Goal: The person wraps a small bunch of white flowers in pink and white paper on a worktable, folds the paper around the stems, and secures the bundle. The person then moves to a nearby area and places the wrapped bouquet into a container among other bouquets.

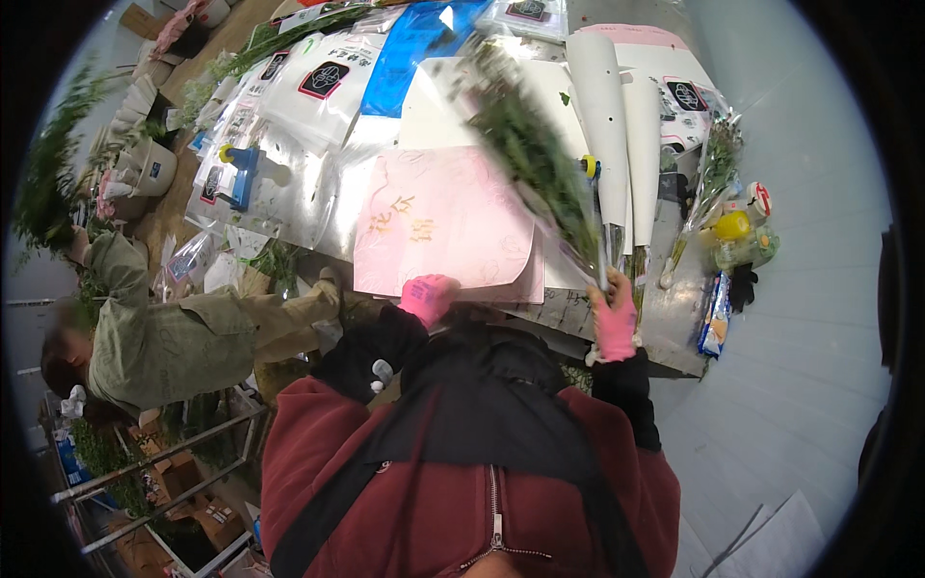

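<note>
Wearing a pink glove, my right hand (616,318) grips the stem end of a flower bunch (535,159) in a clear sleeve. The bunch slants up and to the left, its blurred top over white paper (426,108). A pink printed sheet of wrapping paper (448,224) lies flat on the metal table (311,217), and the bunch crosses above its right side. My left hand (430,298), also in a pink glove, has its fingers curled at that sheet's front edge. Whether it pinches the paper is not clear.
Two white paper-wrapped bunches (600,130) lie right of the bunch. A blue tape dispenser (242,177) and printed plastic sleeves (325,79) are at left. Another sleeved bunch (715,159) and a snack packet (715,318) lie along the right edge. A co-worker (173,347) holds greenery at left.
</note>
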Demonstrator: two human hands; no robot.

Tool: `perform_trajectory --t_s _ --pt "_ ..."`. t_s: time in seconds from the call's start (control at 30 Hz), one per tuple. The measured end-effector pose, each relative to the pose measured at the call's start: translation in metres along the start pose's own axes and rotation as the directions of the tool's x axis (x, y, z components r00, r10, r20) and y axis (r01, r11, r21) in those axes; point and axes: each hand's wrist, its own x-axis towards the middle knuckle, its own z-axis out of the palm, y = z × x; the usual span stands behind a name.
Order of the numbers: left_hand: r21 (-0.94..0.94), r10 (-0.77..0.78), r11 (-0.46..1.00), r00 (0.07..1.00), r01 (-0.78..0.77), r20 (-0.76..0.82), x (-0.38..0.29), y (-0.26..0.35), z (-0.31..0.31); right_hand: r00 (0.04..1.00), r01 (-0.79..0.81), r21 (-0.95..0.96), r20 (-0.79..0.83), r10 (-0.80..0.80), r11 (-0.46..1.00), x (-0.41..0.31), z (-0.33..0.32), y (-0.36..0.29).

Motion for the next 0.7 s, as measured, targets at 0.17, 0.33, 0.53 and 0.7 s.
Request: perform_trajectory --t_s 0.17,0.33,0.53,0.7 --pt "0.135 0.096 0.986 0.995 -0.098 0.023 -0.001 -0.002 0.005 0.824 0.526 -0.305 0.412 -0.388 0.793 0.02 0.052 -0.027" --pt "0.188 0.221 0.959 0.974 -0.21 -0.043 -0.008 -0.013 0.018 0.41 0.542 -0.261 0.912 0.02 0.799 0.051 0.101 -0.032" --pt "0.172 0.243 0.959 0.966 -0.226 -0.086 -0.011 -0.016 0.016 0.235 0.462 -0.346 0.936 0.263 0.817 0.081 0.125 -0.024" --pt "-0.022 0.136 0.99 0.991 -0.136 0.004 -0.013 -0.005 -0.006 0.369 0.716 -0.289 0.93 0.007 0.635 0.086 0.133 -0.026"
